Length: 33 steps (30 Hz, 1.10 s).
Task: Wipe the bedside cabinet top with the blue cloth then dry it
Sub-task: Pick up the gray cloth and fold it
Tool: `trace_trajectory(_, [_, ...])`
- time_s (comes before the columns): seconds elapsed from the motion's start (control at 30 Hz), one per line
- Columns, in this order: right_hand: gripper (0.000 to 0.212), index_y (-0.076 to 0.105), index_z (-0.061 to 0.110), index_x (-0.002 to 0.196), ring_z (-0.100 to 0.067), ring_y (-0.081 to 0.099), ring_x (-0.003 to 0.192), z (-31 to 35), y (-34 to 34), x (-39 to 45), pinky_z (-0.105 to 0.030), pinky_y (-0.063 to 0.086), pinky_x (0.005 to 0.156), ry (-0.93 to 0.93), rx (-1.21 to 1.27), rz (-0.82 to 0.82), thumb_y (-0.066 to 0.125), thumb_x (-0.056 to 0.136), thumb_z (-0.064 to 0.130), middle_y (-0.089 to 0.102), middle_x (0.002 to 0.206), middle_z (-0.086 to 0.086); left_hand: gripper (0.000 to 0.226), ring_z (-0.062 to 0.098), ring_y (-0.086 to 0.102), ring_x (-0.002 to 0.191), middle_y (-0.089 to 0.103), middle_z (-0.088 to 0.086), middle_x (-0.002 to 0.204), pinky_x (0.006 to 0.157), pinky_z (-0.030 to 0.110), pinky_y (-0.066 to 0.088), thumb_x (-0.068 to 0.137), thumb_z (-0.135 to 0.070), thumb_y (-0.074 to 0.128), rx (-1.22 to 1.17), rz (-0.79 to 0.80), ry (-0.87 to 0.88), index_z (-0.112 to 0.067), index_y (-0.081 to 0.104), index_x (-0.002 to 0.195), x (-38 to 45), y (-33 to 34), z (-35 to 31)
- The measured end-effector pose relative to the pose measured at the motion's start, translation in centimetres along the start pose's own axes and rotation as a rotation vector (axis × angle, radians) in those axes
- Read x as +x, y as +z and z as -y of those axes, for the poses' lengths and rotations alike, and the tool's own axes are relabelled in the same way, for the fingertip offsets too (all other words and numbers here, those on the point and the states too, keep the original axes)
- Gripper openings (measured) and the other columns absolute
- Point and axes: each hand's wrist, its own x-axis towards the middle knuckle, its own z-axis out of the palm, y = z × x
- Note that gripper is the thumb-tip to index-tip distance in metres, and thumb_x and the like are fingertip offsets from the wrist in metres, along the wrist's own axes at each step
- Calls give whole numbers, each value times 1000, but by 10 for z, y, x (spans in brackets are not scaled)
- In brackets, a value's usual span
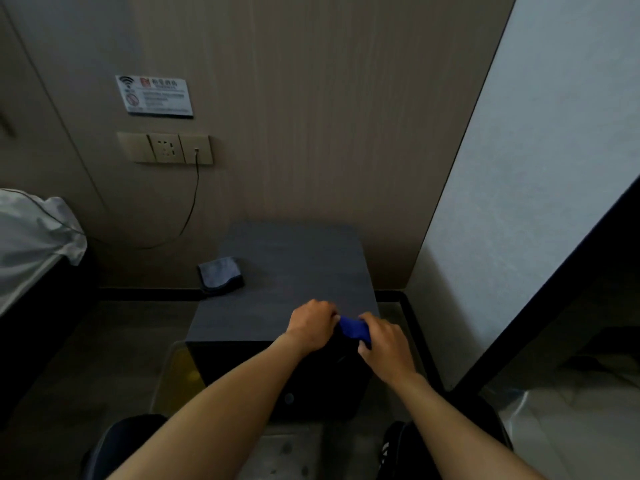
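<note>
Both hands hold the blue cloth (354,328) together at the front right edge of the bedside cabinet top (294,271). The left hand (313,323) is closed on one end of it, and the right hand (382,336) is closed on the other end, so only a short bunched piece shows between them. I judge that the person is folding or spreading the cloth before the wiping. To do this well, it is better to open it into a flat pad, press it flat on the top, and wipe in straight lines from the back edge to the front.

The top is a dark grey, matt board with rounded back corners and looks smooth. A grey cloth (221,274), soft and folded, lies on its left edge and hangs a little over it; probably it is for the drying.
</note>
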Motion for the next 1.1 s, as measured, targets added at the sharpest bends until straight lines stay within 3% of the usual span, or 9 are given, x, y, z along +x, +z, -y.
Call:
trace_trajectory(0.13, [30, 50, 37, 109, -2, 61, 85, 15, -13, 7, -18, 49, 72, 42, 244, 39, 64, 87, 22, 59, 99, 15, 23, 25, 65, 94, 70, 5, 100, 81, 38, 53, 98, -34, 51, -224, -12, -72, -18, 68, 103, 5, -15, 16])
trace_trajectory(0.3, [18, 60, 29, 96, 1, 60, 87, 30, -19, 25, -11, 43, 71, 104, 460, -100, 66, 88, 14, 62, 93, 15, 23, 20, 64, 101, 67, 3, 104, 87, 31, 49, 96, -32, 62, -561, -14, -161, -14, 66, 111, 5, -29, 39])
trace_trajectory(0.47, [8, 67, 19, 96, -8, 66, 94, 42, -19, 42, -21, 52, 73, 376, 830, -157, 69, 90, 15, 70, 96, 5, 11, 12, 57, 74, 62, 1, 95, 55, 24, 46, 93, -25, 68, -930, 147, -327, -22, 64, 102, 0, -45, 42])
trace_trajectory(0.6, [6, 70, 18, 95, -16, 68, 86, 52, -27, 51, -23, 49, 49, 573, 1022, -66, 70, 90, 21, 72, 95, 0, 34, 14, 57, 79, 60, 9, 105, 60, 26, 48, 87, -1, 67, -911, 141, -330, -18, 56, 114, -3, -49, 49])
trace_trajectory(0.73, [7, 71, 19, 93, -22, 67, 91, 58, -32, 56, -27, 51, 55, 709, 1088, 7, 68, 90, 25, 69, 96, -2, 65, 16, 60, 74, 61, 9, 88, 56, 21, 51, 79, 6, 76, -977, 151, -205, -19, 42, 127, -8, -50, 54])
trace_trajectory(0.8, [8, 71, 20, 94, -23, 67, 94, 59, -34, 58, -28, 53, 57, 740, 1112, 47, 67, 91, 26, 69, 100, -4, 57, 18, 62, 77, 62, 12, 92, 59, 22, 52, 80, 4, 77, -927, 119, -121, -22, 45, 119, -8, -48, 59])
trace_trajectory(0.9, [9, 71, 20, 97, -22, 66, 95, 59, -35, 60, -28, 53, 58, 747, 1101, 64, 66, 93, 26, 68, 104, -5, 22, 13, 58, 73, 63, 5, 88, 61, 23, 48, 90, -3, 68, -826, 10, -82, -21, 57, 94, -7, -45, 60])
trace_trajectory(1.03, [9, 70, 21, 98, -21, 64, 95, 56, -38, 60, -28, 53, 59, 735, 1081, 43, 66, 93, 26, 66, 105, -3, 17, 3, 65, 78, 72, -5, 83, 81, 26, 51, 92, -9, 68, -754, -14, -43, -23, 73, 84, -7, -48, 68])
trace_trajectory(1.1, [8, 70, 23, 98, -20, 64, 95, 54, -40, 60, -28, 53, 57, 713, 1077, 44, 66, 93, 28, 65, 105, -2, 11, 2, 67, 76, 75, -5, 82, 79, 24, 52, 89, -14, 73, -701, 1, -41, -22, 78, 84, -9, -56, 73])
